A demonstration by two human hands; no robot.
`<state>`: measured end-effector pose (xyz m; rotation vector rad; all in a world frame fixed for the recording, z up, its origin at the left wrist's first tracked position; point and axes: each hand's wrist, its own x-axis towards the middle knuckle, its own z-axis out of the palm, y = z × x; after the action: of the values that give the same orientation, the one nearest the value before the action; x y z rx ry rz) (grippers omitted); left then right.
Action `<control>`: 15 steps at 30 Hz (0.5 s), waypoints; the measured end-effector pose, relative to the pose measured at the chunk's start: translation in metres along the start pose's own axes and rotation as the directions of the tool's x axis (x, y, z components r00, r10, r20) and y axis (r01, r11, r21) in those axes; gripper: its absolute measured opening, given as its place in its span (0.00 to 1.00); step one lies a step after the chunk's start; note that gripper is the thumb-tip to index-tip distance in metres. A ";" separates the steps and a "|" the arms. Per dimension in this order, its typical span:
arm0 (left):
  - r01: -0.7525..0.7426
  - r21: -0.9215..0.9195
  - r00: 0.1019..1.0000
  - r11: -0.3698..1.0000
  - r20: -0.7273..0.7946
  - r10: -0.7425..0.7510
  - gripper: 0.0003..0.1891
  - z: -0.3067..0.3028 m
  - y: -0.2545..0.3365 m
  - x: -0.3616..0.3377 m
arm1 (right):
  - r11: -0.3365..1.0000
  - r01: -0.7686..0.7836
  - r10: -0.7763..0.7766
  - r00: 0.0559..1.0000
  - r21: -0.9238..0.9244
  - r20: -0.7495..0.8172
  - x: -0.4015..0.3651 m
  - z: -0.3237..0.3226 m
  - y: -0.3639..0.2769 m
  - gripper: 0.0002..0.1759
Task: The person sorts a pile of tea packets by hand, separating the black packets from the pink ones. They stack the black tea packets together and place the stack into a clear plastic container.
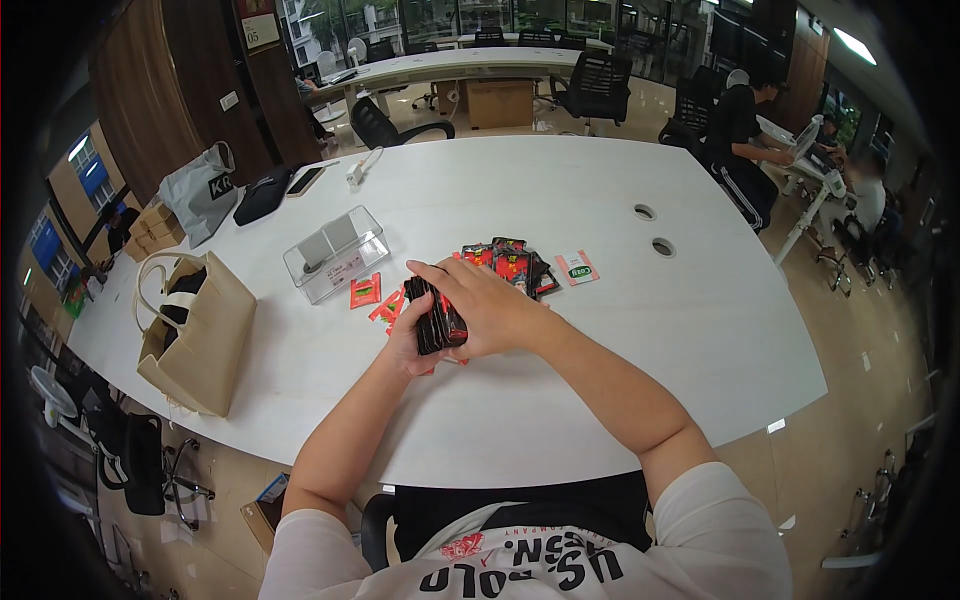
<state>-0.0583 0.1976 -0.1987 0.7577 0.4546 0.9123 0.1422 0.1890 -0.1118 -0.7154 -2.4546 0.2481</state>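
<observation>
Black packets (pixel 432 322) look light, slippery and pliable, best squeezed along the stack's sides; left hand (pixel 404 338) and right hand (pixel 488 302) have fingers pressed around them.

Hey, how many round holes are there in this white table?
2, both in the right half of the white table: a farther round hole and a nearer one close by. Things on top may hide others.

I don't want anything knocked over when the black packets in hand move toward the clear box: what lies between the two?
Small red packets, on the table between the clear box and the black packets, in the head view.
</observation>
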 end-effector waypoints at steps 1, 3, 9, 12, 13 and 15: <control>0.004 0.002 1.000 1.000 0.004 -0.004 0.31 0.000 0.000 0.000 | 1.000 -0.005 0.005 1.000 -0.001 0.004 0.000 -0.001 -0.001 0.72; 0.011 0.005 1.000 1.000 0.013 -0.012 0.31 0.001 0.001 -0.001 | 1.000 -0.009 0.009 1.000 -0.001 0.008 0.000 -0.001 -0.001 0.72; -0.007 -0.005 1.000 1.000 -0.012 0.007 0.32 0.004 0.000 -0.001 | 1.000 -0.001 0.001 1.000 -0.005 -0.001 -0.001 0.001 0.001 0.72; 0.000 0.000 1.000 1.000 0.007 0.000 0.32 0.003 0.000 -0.001 | 1.000 -0.014 0.014 1.000 0.003 0.011 0.000 0.001 0.000 0.72; -0.001 0.003 1.000 1.000 0.012 0.001 0.32 0.003 0.000 -0.001 | 1.000 -0.016 0.016 1.000 0.011 0.013 -0.001 0.001 0.001 0.72; -0.003 0.007 1.000 1.000 0.021 0.003 0.33 0.004 0.001 -0.001 | 0.999 -0.032 0.031 0.999 0.018 0.028 -0.001 0.000 0.000 0.71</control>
<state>-0.0568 0.1953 -0.1957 0.7735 0.4389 0.9050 0.1426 0.1886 -0.1120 -0.7477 -2.4652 0.2942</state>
